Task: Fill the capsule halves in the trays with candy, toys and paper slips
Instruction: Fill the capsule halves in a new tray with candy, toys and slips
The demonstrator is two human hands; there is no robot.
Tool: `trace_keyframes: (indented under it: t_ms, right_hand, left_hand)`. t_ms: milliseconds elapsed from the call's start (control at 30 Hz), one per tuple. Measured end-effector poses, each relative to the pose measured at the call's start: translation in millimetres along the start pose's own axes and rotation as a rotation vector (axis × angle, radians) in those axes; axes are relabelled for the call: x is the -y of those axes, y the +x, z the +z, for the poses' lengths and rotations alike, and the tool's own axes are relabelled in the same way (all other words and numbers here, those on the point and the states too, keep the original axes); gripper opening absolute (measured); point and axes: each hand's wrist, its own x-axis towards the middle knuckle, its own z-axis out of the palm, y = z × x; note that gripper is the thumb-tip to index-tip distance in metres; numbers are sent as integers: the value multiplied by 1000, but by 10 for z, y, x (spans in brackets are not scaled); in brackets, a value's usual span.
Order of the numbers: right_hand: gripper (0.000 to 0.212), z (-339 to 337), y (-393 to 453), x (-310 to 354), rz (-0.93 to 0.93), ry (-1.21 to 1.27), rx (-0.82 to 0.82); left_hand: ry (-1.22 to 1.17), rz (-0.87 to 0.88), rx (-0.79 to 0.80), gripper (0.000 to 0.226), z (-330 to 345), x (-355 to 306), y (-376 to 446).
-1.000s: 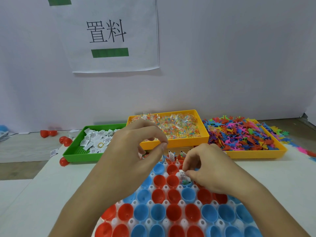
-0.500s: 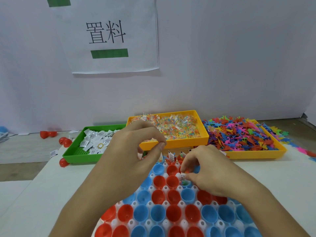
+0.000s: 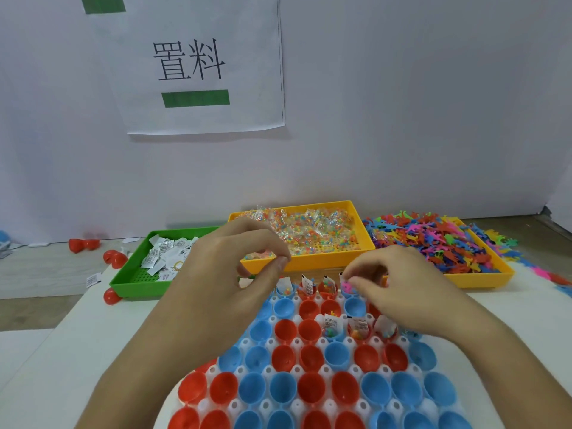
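Observation:
A white capsule tray [image 3: 185, 386] holds rows of red and blue capsule halves [image 3: 283, 330]. Several halves in the far row [image 3: 308, 287] and three in the third row [image 3: 359, 331] contain candy, toys and upright paper slips. My right hand [image 3: 402, 292] reaches to a far-row blue half with a pink toy [image 3: 346, 287] and pinches a paper slip [image 3: 341, 275] there. My left hand [image 3: 229, 274] hovers over the tray's far left, fingers curled, thumb tip against index tip. Only a white bit shows under its palm.
Behind the capsule tray stand a green tray [image 3: 133, 287] of paper slips [image 3: 161, 255], a yellow tray [image 3: 309, 262] of wrapped candy [image 3: 312, 230] and a yellow tray [image 3: 476, 278] heaped with toys [image 3: 433, 239]. Loose red capsule halves [image 3: 114, 258] lie left; spilled toys [image 3: 507, 243] lie right.
My right hand has moved from the third row, where it left a slip, to a blue half in the far row. My left hand has barely moved.

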Motion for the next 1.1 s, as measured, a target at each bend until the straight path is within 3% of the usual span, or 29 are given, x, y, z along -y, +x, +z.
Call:
trace_keyframes:
  t_ms: [233, 400, 567, 933, 1100]
  right_hand:
    - [29, -284, 29, -708, 193, -184, -352]
    - [22, -240, -10, -981, 289, -167, -307]
    - [9, -129, 18, -979, 266, -108, -381]
    - [19, -120, 34, -975, 244, -74, -488]
    - [19, -286, -27, -777, 196, -15, -630]
  left_hand:
    - [11, -22, -45, 18, -93, 64, 8]
    - [11, -31, -40, 15, -91, 78, 9]
    - [12, -28, -36, 17, -75, 65, 9]
    - [-3, -14, -49, 15, -124, 27, 7]
    - [-9, -18, -67, 15, -186, 14, 9]
